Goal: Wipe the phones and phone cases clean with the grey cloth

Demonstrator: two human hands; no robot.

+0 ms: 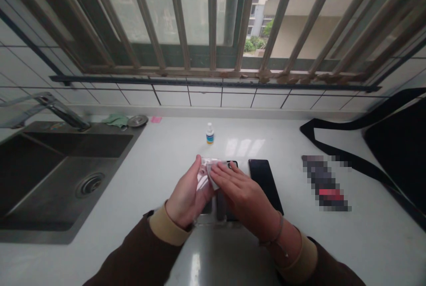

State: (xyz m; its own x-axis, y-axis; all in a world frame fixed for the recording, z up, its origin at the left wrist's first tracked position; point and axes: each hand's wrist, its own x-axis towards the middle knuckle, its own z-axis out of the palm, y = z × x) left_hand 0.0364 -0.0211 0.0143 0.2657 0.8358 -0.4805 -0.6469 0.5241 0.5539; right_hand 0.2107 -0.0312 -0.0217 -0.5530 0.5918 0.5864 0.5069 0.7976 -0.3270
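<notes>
My left hand (188,192) holds up a clear plastic piece that looks like a transparent phone case (203,183). Flat fingers of my right hand (248,195) press a small white cloth or wipe (213,181) against its surface. Below both hands lie dark flat items with a clear edge (210,220), mostly covered, so I cannot make out their kind. Just right of my right hand a black phone (264,179) rests on the white countertop (159,161). Beyond my fingertips stands a small white bottle (209,135) with a blue and yellow label.
At left is a dark sink (60,192) with a chrome faucet (63,110). A green cloth (116,120), a metal drain cover (137,121) and a pink slip (156,120) lie behind it. A black strap (346,124) and a pixelated item (328,184) lie on the right.
</notes>
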